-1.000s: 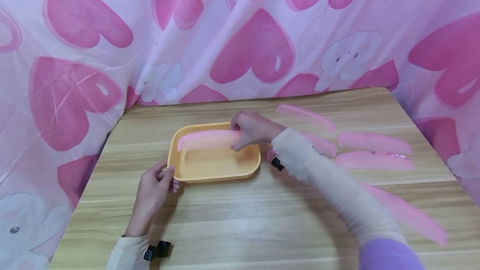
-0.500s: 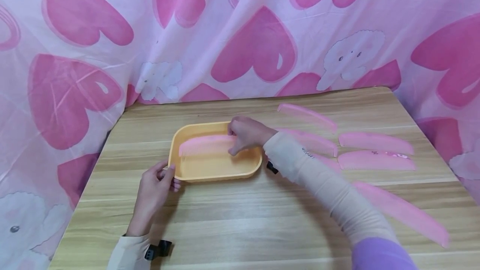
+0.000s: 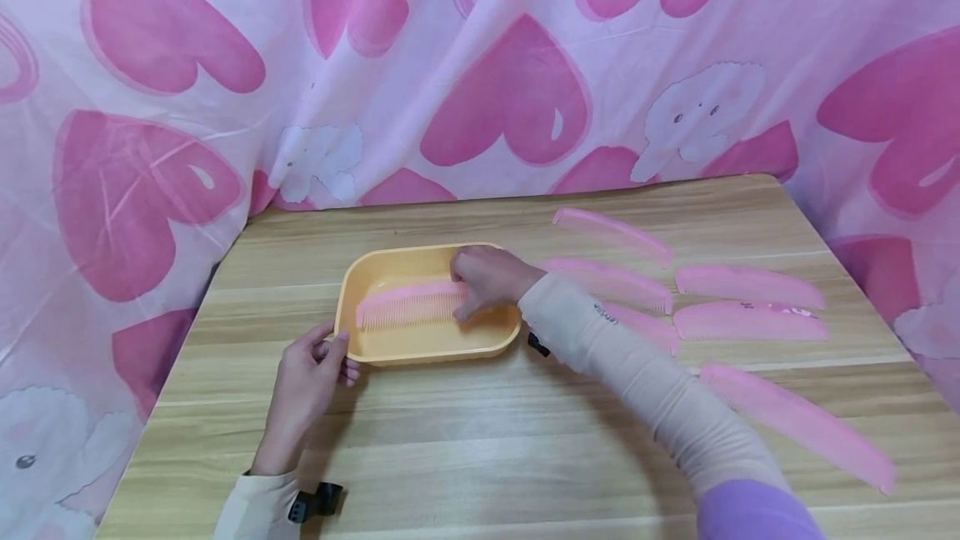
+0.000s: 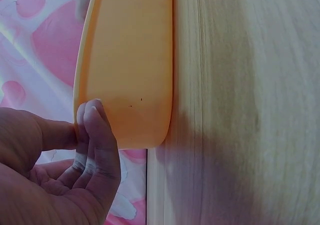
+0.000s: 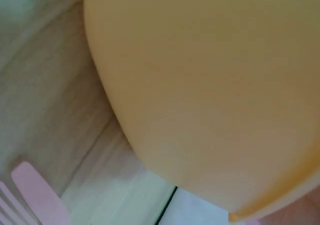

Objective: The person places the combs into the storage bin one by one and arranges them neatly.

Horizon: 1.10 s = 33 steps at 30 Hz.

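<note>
A yellow-orange plastic tray [image 3: 420, 353] with rounded corners stands on the wooden table. My left hand [image 3: 309, 382] pinches its near left corner; in the left wrist view the thumb is at the rim and the fingers [image 4: 102, 150] lie against the outer wall. Inside the tray is a pink comb [image 3: 408, 305], teeth toward me. My right hand [image 3: 491, 280] grips the comb's right end, reaching over the tray's right side. That end is hidden under the hand. The right wrist view is filled mostly by the tray's outer wall [image 5: 200, 95].
Several more pink combs lie on the table to the right: a far comb [image 3: 615, 233], a pair including a printed comb [image 3: 750, 321], and a near slanted comb [image 3: 798, 423]. The right forearm passes over part of this group. A pink heart-patterned curtain [image 3: 502, 90] hangs behind the table.
My right hand has moved slightly left and toward me, bringing the comb lower into the middle of the tray. The left hand and tray have stayed in place.
</note>
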### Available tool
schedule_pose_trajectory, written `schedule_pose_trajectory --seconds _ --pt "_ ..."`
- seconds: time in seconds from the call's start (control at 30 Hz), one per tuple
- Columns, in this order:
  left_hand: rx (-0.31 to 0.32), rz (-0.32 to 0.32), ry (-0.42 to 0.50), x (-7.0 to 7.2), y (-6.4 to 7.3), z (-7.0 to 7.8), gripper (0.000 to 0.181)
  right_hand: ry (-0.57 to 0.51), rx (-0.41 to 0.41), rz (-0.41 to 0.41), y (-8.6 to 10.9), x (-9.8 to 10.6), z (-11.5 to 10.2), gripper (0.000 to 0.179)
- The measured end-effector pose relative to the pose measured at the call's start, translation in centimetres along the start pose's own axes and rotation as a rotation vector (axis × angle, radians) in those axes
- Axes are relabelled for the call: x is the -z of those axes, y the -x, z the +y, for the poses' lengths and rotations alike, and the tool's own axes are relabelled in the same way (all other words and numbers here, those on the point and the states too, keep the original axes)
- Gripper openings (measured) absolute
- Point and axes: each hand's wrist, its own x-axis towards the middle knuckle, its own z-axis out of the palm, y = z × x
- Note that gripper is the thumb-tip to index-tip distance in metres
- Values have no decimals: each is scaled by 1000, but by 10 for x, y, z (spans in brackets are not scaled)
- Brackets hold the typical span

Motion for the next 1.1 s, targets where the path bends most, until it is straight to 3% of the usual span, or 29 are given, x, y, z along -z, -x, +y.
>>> schedule_pose_trajectory --seconds 0.17,0.43,0.87,1.1 --pt "-5 -4 4 0 0 -1 42 38 33 1 -2 -5 2 46" --pt "-8 -2 5 0 -1 -2 42 61 15 -27 -2 -8 3 40" --pt "-9 -10 -5 1 0 -3 44 30 -39 -79 2 -7 -1 37" --pt "-13 -8 -4 1 0 -2 43 -50 14 -31 14 6 -5 33"
